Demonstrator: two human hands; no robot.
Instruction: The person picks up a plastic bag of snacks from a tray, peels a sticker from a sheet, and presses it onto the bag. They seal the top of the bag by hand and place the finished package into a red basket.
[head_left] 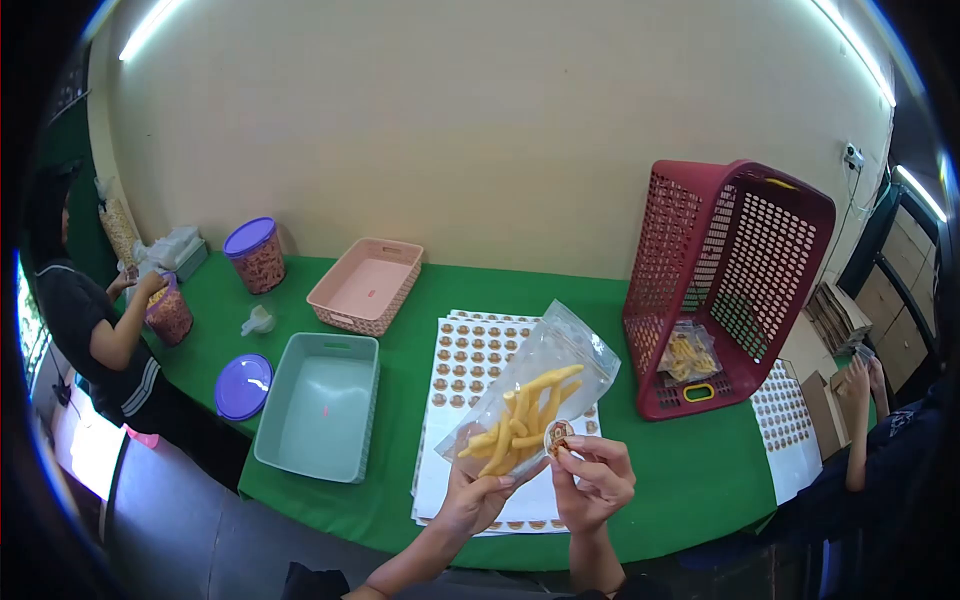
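Observation:
My left hand [478, 503] grips the lower end of a clear zip bag [590, 350] that holds several yellow stick-shaped snacks [520, 425]. Between the thumb and fingers of my right hand [597, 480] is a round brown-and-white sticker [558, 436], right at the bag's lower right side. Beneath both hands lie sheets of round stickers [462, 375], with rows of brown labels and a bare white area where labels are gone. The bag hides part of these sheets.
On the green table [690, 480] a tall maroon basket [645, 290] lies on its side with a filled bag [690, 352] inside. Left are a green tray [318, 400], a pink basket [365, 285], a lidded tub [258, 265] and a purple lid [243, 387]. People work at both ends.

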